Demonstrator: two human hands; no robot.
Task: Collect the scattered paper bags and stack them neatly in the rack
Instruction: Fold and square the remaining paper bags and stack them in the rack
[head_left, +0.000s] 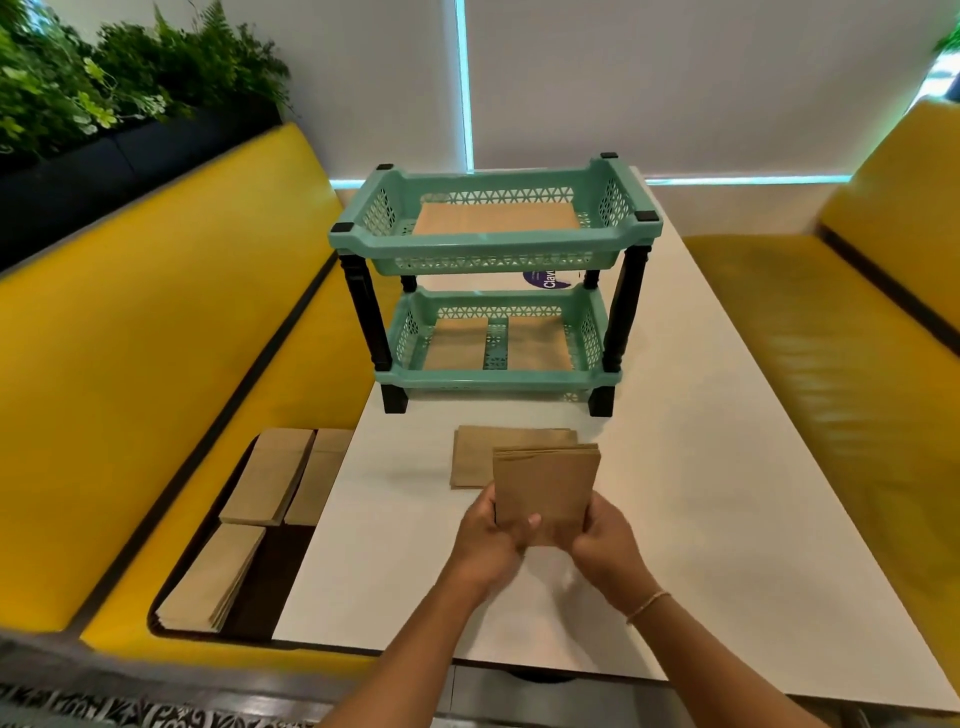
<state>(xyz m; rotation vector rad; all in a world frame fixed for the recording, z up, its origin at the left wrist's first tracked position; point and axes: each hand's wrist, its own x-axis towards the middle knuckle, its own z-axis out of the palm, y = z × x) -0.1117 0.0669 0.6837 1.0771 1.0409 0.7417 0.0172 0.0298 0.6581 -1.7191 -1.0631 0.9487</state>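
Both my hands hold a small stack of brown paper bags upright above the white table. My left hand grips its lower left edge and my right hand grips its lower right edge. Behind the stack another brown bag lies flat on the table. A teal two-tier rack with black legs stands at the table's far end. Brown bags lie in its top tray and in its bottom tray. Further bags lie on the bench to the left, two side by side and one pile nearer me.
The white table runs away from me between two yellow benches, one on the left and one on the right. The bench bags rest on a dark tray. Green plants line the wall at the upper left.
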